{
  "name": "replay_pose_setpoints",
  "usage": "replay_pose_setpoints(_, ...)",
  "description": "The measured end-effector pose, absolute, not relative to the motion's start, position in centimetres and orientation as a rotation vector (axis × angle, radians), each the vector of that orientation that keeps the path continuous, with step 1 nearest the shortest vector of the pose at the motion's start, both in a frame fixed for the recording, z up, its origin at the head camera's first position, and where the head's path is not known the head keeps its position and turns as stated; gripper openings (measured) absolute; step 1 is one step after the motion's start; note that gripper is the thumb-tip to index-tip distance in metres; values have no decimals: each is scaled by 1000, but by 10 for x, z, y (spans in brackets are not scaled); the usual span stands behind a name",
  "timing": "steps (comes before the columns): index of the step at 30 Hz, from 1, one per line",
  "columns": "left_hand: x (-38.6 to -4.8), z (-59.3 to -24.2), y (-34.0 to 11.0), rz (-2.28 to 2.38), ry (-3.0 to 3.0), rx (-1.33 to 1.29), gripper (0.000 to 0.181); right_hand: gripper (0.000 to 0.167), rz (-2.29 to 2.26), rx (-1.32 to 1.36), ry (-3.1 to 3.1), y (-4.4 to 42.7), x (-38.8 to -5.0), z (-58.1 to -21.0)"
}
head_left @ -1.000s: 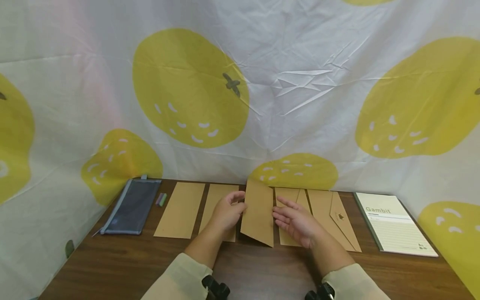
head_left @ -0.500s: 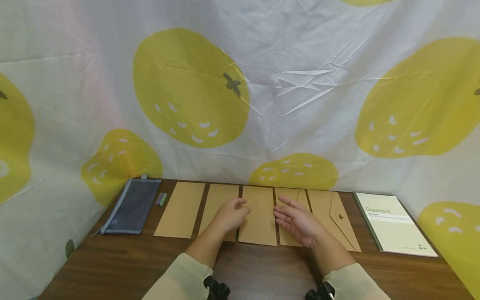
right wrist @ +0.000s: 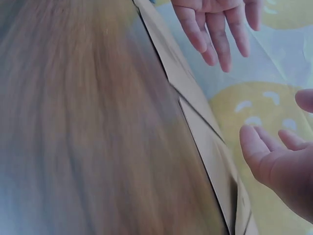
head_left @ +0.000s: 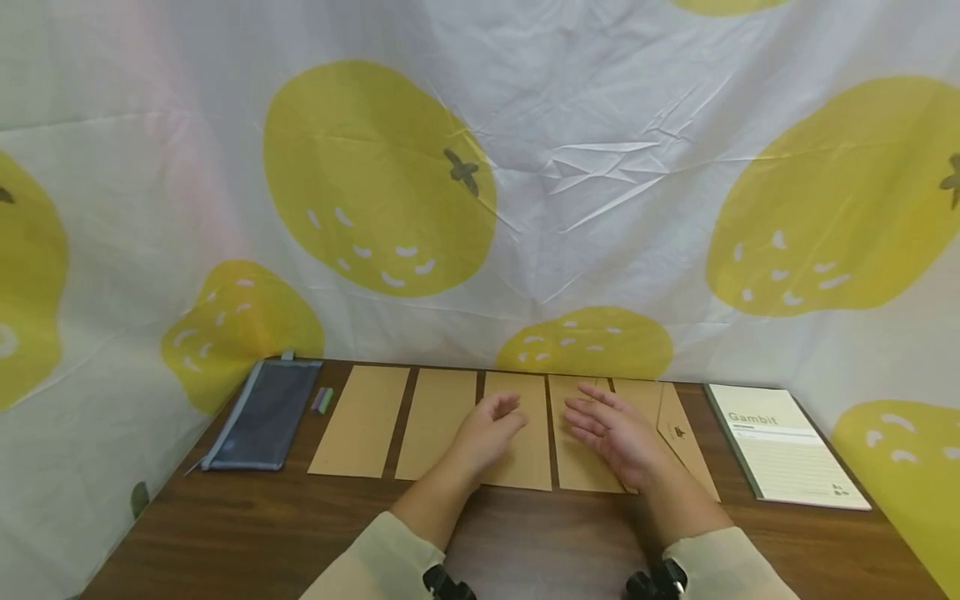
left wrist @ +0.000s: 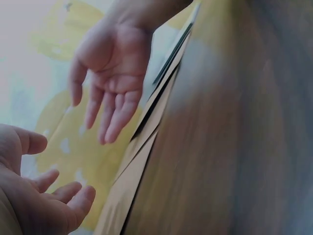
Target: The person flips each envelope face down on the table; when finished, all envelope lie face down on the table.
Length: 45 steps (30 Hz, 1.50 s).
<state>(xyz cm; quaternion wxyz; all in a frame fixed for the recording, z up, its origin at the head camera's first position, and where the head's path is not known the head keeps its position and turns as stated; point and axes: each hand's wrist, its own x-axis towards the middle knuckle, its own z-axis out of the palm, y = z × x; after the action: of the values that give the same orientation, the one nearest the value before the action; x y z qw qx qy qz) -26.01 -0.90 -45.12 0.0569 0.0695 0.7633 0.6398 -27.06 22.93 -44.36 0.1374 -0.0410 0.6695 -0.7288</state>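
Several brown kraft envelopes lie side by side in a row along the back of the table. Above the middle envelope [head_left: 525, 467] hovers my left hand [head_left: 480, 437], fingers loosely bent and holding nothing. My right hand [head_left: 618, 433] is over the fourth envelope [head_left: 573, 467], its palm turned inward and its fingers extended. It partly covers the fifth envelope [head_left: 686, 454], whose pointed flap and small dark print show. In the left wrist view both the left hand [left wrist: 46, 191] and the right hand [left wrist: 115, 73] have nothing between their fingers.
A dark mesh zip pouch [head_left: 262, 417] lies at the left, with small purple and green sticks [head_left: 322, 400] beside it. To the right of the envelopes lies a notepad [head_left: 791, 446] marked Gambit. A fruit-print cloth [head_left: 600, 208] hangs behind the table [head_left: 225, 533].
One second ago the middle envelope stood raised between both hands. It came down flat in the row by half a second ago. Since then both hands have shifted right.
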Motion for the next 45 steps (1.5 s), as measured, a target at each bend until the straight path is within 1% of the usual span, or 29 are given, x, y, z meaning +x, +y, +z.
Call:
replay_pose_setpoints(3,-256,-453,7,1955,2262,210,57,62,-2082,-142,1967,240,-268,-443)
replay_pose_setpoints(9,-252,-453,36,1993,2190,200,56,73,-2077,-142,2022,265,-263,-443)
replay_pose_setpoints(18,-251,-451,64,2043,2165,106,55,76,-2120,-101,2015,305,-264,-448)
replay_pose_setpoints(22,-249,-451,65,2018,2201,77,57,76,-2111,-78,2014,308,-265,-452)
replay_pose_setpoints(29,-246,-451,63,1964,2203,64,64,80,-2063,-46,2040,308,-266,-454)
replay_pose_setpoints(45,-243,-454,63,1939,2183,96,63,75,-2044,-60,2060,307,-264,-456)
